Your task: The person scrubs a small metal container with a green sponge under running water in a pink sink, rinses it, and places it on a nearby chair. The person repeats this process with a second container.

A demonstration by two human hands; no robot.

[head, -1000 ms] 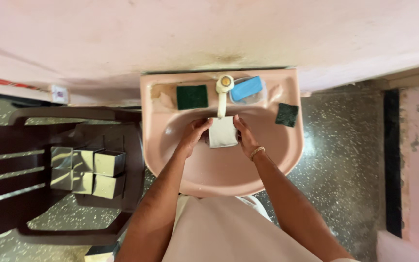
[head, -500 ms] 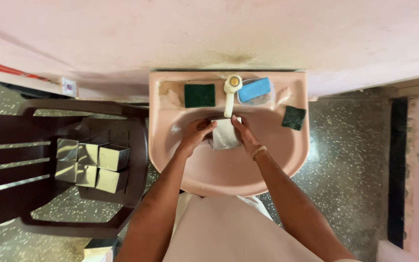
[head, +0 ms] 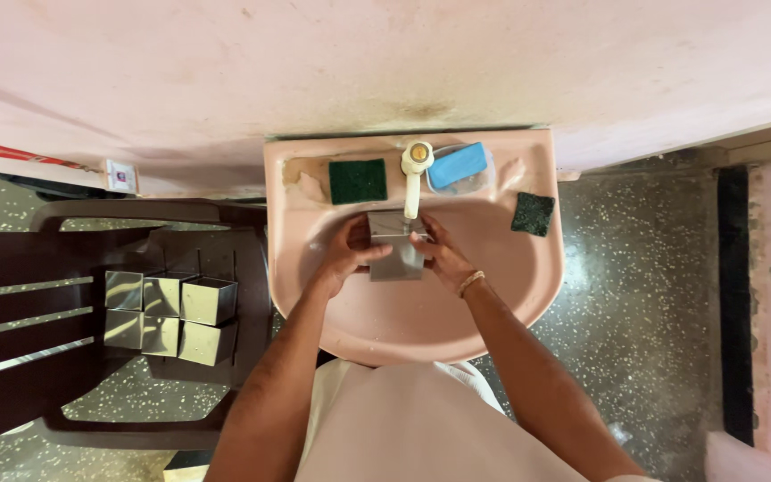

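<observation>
Grip: left hand (head: 350,250) and right hand (head: 439,257) both grasp one square steel tin (head: 395,248), one on each side, fingers wrapped over its edges; the tin sits over the bowl of the pink sink (head: 421,330), directly under the spout of the white tap (head: 414,178), a position that would let any water run into the bowl. Far left: dark brown plastic chair (head: 37,259) standing beside the sink, its seat carrying a cluster of six like tins (head: 169,308), packed touching in two rows, within reach of the left arm. Sink ledge, left of the tap: green scouring pad (head: 358,180) lying flat. Right of the tap: blue soap bar (head: 459,166) in a clear dish. Far right rim: a second, darker scouring pad (head: 534,214), apart from the hands. Below: speckled floor (head: 653,295).
</observation>
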